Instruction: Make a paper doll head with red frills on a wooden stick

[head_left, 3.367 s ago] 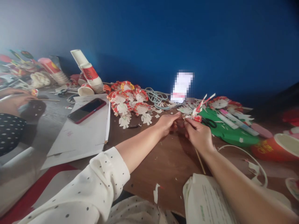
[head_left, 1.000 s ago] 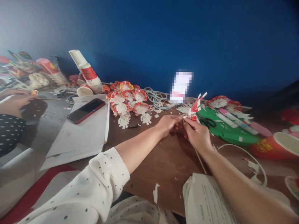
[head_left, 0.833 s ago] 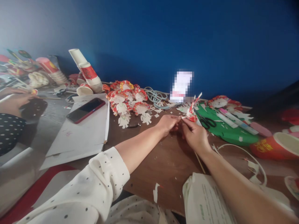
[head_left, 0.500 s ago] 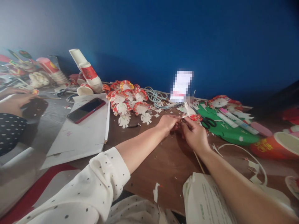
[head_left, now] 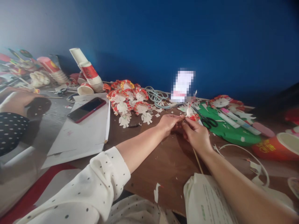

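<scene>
My left hand (head_left: 169, 123) and my right hand (head_left: 197, 134) meet over the brown table, fingertips pinched together. Between them they hold a small white paper cutout with a red frilled edge (head_left: 193, 117); most of it is behind my fingers. A thin stick (head_left: 198, 161) slants out from below my right hand toward the front; whether I grip it, I cannot tell. Just beyond my right hand, black-handled scissors (head_left: 210, 122) lie on a green sheet (head_left: 224, 130). To the left is a pile of similar paper figures with red frills (head_left: 122, 98).
A phone (head_left: 87, 109) lies on a white board (head_left: 74, 137). Stacked paper cups (head_left: 90, 74) lean behind it. A blurred-out bright screen (head_left: 183, 85) stands by the blue wall. An orange cup (head_left: 268, 149) is at right, folded papers (head_left: 205, 196) in front. Another person's hand (head_left: 21, 98) works at far left.
The frilled paper cutout has turned slightly and shifted a little left in my fingers. My hands stay together in nearly the same place; the view has moved only slightly.
</scene>
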A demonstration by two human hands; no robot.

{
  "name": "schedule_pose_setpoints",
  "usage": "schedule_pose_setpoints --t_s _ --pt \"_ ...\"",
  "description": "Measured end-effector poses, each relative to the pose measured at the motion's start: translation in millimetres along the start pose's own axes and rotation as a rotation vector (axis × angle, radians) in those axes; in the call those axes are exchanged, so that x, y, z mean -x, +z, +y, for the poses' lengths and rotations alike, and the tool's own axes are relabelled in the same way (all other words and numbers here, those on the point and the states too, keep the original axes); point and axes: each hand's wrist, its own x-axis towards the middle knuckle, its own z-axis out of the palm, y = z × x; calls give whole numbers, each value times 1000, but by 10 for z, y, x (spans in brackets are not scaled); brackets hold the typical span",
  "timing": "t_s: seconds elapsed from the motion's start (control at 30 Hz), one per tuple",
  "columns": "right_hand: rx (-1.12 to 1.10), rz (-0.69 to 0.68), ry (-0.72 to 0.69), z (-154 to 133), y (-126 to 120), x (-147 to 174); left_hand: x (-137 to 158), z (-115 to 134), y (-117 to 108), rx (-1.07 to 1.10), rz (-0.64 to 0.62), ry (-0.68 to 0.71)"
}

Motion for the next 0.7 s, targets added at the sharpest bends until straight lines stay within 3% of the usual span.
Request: schedule_pose_setpoints --t_s 0.43,0.57,0.7 --pt "-207 128 139 3 9 -49 27 8 -37 -56 -68 8" --pt "-98 111 83 27 -5 -39 28 -2 -32 -69 -105 -3" --pt "114 103 -67 67 -9 -37 -2 -49 -28 -69 -81 63"
